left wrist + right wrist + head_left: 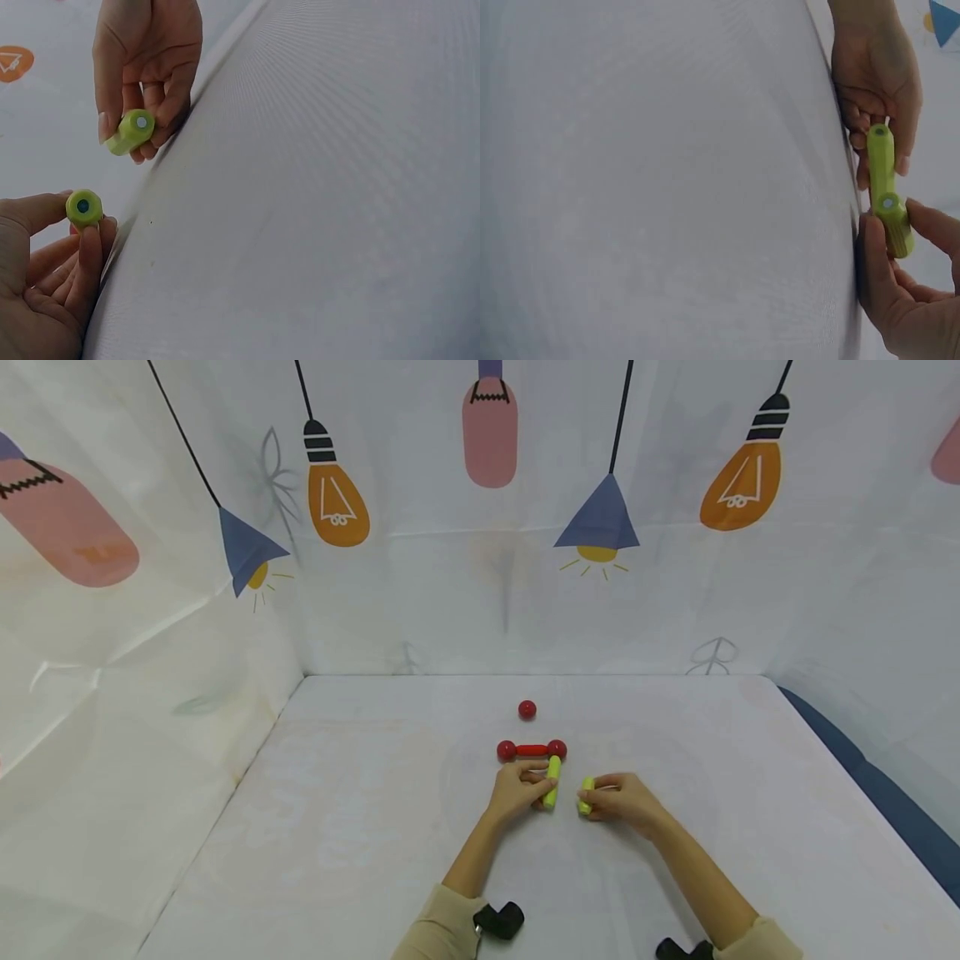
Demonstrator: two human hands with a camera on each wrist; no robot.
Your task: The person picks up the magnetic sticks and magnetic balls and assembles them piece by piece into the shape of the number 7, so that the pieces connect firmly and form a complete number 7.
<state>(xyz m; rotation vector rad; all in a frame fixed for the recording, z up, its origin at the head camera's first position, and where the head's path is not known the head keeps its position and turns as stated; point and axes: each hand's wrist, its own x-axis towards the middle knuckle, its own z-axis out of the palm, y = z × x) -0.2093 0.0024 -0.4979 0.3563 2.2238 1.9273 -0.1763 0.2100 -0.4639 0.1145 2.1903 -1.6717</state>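
Note:
My left hand (517,789) pinches a yellow-green magnetic stick (552,781) between thumb and fingers, the stick's far end right at a red ball (557,748). In the left wrist view this stick shows end-on, with a dark round tip. A short way to the right, my right hand (622,802) pinches a second yellow-green stick (896,226) by thumb and fingertips; its end has a pale round tip. A red stick (532,750) lies between that red ball and another red ball (506,751), forming a bar just beyond the left fingers.
A single red ball (527,710) sits farther back on the white table (360,827). Behind stands a white curtain (420,602) printed with lamps and bulbs. Something dark blue (862,760) shows past the table's right edge.

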